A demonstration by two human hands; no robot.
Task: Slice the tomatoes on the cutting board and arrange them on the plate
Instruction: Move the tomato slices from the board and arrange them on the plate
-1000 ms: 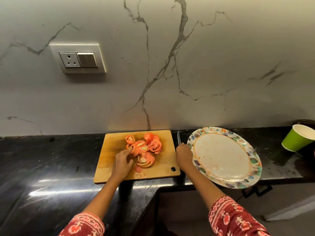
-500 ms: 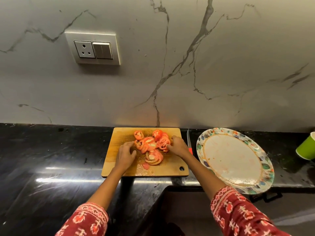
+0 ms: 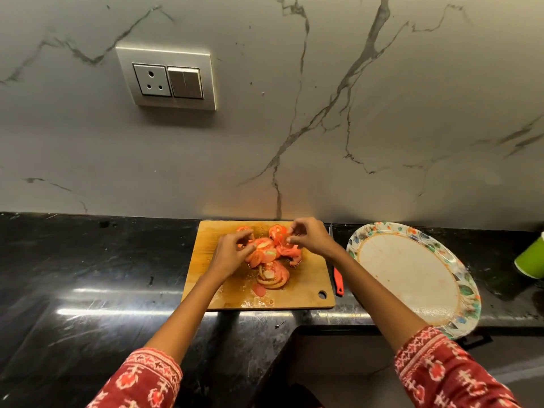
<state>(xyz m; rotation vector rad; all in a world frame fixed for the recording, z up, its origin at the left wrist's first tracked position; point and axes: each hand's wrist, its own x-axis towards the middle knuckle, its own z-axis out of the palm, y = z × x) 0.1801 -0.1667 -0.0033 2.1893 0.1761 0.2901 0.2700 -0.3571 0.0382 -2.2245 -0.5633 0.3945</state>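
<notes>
Both grips, left hand [image 3: 232,252] and right hand [image 3: 309,237], pinching wet tomato slices [image 3: 269,254]; could slip before reaching plate [image 3: 459,278].

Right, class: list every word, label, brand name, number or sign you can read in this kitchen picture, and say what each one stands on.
None: no readable text shows anywhere.
Grey wall socket and switch plate: no lettering visible.
Floral-rimmed round paper plate: a pattern only, no words.
Green paper cup: plain on the side shown.
Red-handled knife and wooden cutting board: no marks.
</notes>
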